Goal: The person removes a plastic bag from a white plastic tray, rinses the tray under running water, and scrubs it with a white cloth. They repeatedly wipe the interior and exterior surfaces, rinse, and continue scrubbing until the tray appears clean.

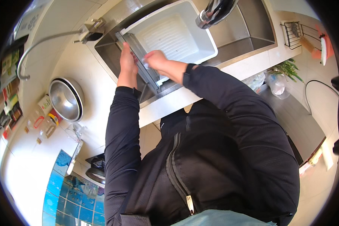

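Observation:
A white plastic drawer bin (207, 42) with a ribbed floor rests tilted in the stainless steel sink (233, 48). Along its left end runs a grey front panel (142, 63). My left hand (128, 64) grips this panel from its outer side, and some of its fingers are partly hidden by the panel. On the panel's inner side is my right hand (158, 60), curled and blurred by motion. Something pale shows at its fingertips, but I cannot tell what it is. Over the bin's far edge hangs the dark faucet spout (214, 14).
A wall tap (91, 31) with a grey hose (45, 36) stands left of the sink. Steel bowls (65, 99) and glass jars (49, 127) sit on the left counter. To the right are green onions (285, 69), a plastic bag (277, 83) and a wire rack (292, 34).

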The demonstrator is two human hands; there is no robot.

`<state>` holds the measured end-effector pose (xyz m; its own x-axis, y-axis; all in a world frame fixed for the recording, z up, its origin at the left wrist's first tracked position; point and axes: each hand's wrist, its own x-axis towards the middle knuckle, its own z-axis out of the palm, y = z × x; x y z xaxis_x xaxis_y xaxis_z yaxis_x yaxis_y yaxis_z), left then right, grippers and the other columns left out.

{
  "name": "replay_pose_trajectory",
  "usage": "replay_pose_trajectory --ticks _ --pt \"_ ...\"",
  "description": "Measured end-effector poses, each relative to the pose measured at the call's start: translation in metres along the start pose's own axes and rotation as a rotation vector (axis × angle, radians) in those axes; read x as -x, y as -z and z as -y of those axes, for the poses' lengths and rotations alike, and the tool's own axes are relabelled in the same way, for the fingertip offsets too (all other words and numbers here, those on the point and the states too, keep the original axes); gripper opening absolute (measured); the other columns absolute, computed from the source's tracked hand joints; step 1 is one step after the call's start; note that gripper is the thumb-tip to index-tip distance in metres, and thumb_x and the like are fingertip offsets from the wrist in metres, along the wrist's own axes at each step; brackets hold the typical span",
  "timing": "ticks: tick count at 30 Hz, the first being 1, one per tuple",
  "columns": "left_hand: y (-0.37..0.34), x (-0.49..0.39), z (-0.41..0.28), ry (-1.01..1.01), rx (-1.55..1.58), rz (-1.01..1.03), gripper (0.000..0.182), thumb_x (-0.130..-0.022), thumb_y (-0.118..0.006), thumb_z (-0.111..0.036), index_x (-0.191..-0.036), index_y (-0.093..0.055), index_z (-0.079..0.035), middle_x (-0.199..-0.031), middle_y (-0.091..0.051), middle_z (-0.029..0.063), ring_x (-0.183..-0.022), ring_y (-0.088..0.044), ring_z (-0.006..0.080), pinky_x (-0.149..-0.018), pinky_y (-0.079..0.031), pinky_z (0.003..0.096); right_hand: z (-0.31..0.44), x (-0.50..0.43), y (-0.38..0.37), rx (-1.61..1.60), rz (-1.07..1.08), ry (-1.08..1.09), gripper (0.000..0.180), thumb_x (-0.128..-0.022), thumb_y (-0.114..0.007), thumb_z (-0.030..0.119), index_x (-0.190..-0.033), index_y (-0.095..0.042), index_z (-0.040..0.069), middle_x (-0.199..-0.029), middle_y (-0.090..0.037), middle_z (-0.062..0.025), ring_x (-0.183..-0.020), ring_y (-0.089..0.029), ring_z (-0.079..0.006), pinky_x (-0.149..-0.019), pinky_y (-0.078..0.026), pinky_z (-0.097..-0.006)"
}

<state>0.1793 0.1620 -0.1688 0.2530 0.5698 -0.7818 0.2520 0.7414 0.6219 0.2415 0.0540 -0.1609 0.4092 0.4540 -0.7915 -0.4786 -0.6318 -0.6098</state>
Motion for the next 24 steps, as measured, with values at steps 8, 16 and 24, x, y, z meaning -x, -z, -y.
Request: replay_pose_trajectory --ticks 8,16,24 --pt "0.0 -0.004 0.011 -0.1 0.083 -0.015 0.036 -0.1 -0.049 -0.05 -0.106 -0.058 -0.015 -0.066 -0.042 -0.0073 -0.057 -0.036 0.0057 -0.052 -0.031 0.0229 0.064 -0.041 -0.016 -0.908 0.351 -0.064 0.052 -0.095 -0.034 0.031 -0.136 -0.039 0.0 -0.151 -0.038 -0.0134 -0.134 -0.039 -0.022 -0.115 -0.025 -0.0383" --pt "-0.002 0.009 0.003 -0.051 0.1 -0.04 0.036 -0.099 -0.05 -0.051 -0.103 -0.055 -0.016 -0.068 -0.04 -0.0083 -0.06 -0.035 0.0047 -0.054 -0.031 0.0218 0.041 0.011 0.008 -0.433 0.485 -0.179 0.06 -0.098 -0.033 0.035 -0.149 -0.03 0.003 -0.141 -0.047 -0.009 -0.137 -0.034 -0.0141 -0.115 -0.022 -0.0331" --pt "0.008 0.001 0.008 -0.026 0.058 0.007 0.043 -0.099 -0.049 -0.052 -0.121 -0.048 -0.015 -0.089 -0.055 -0.0019 -0.076 -0.051 0.0119 -0.068 -0.043 0.0297 0.008 -0.002 -0.007 -0.39 0.478 -0.19 0.034 -0.093 -0.034 0.029 -0.1 -0.06 0.007 -0.1 -0.06 -0.0064 -0.096 -0.051 -0.0176 -0.088 -0.039 -0.0381"
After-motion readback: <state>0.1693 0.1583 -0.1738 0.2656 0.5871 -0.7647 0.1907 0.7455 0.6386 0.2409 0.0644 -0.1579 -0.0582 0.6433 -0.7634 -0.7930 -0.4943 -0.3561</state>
